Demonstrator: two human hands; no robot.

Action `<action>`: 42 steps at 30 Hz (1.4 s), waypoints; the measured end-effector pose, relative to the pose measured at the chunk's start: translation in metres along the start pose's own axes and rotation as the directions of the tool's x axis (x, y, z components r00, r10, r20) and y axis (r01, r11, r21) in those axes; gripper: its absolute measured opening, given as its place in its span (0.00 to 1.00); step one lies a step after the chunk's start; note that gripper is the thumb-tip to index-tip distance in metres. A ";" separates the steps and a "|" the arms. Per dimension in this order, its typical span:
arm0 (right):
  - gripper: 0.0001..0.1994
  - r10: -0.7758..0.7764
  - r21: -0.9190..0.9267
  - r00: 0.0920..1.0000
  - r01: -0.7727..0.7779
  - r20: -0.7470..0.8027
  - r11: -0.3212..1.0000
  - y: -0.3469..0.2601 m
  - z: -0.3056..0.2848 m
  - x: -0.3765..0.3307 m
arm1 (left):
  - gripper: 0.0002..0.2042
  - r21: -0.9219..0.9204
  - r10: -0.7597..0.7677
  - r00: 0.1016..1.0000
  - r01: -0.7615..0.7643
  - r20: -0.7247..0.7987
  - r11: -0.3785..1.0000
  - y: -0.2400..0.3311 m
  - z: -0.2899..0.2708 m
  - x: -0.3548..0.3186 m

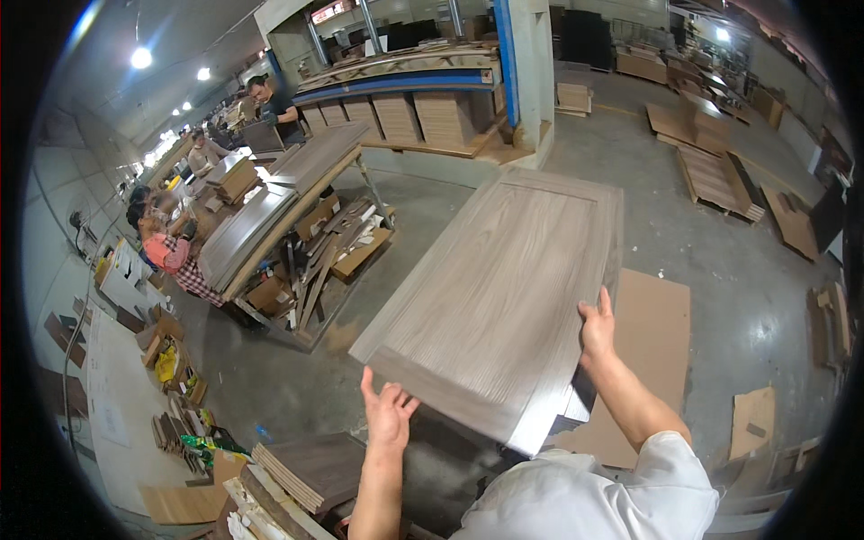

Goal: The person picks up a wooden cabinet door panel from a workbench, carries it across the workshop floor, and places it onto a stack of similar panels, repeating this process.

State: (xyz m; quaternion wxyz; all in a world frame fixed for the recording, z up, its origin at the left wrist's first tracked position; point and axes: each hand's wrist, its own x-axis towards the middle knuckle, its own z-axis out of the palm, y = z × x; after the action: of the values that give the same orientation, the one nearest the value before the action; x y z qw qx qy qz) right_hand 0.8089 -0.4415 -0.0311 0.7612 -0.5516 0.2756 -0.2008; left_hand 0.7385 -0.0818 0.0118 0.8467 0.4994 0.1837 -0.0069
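A large grey-brown wood-grain cabinet door (pixel 486 288) with a raised frame is held up in front of me, tilted, its long side running away from me. My right hand (pixel 597 333) grips its right edge, thumb and fingers pointing up along the rim. At the near left corner, my left hand (pixel 389 416) holds the near edge, its fingertips partly hidden by the door. Beneath the door's near right corner, a stack with pale edges (pixel 573 412) shows only in part.
A flat cardboard sheet (pixel 652 351) lies right of the door. On the left stands a workbench (pixel 292 211) bearing panels, scraps below, with several people working around it. A large press (pixel 405 81) with stacked boards is behind. Offcuts (pixel 283 481) lie near my left forearm.
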 end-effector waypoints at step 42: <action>0.14 0.616 -0.481 -0.188 0.470 0.765 0.741 0.310 0.263 -0.416 | 0.31 0.113 0.278 -0.083 0.776 -0.957 0.621 -0.111 -0.512 -0.369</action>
State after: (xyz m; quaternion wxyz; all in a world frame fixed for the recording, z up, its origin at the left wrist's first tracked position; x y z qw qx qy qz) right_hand 0.6586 0.1000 -0.1805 0.4340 -0.6966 -0.3292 0.4669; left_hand 0.2173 0.2334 -0.1868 0.1593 0.5634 0.8056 0.0907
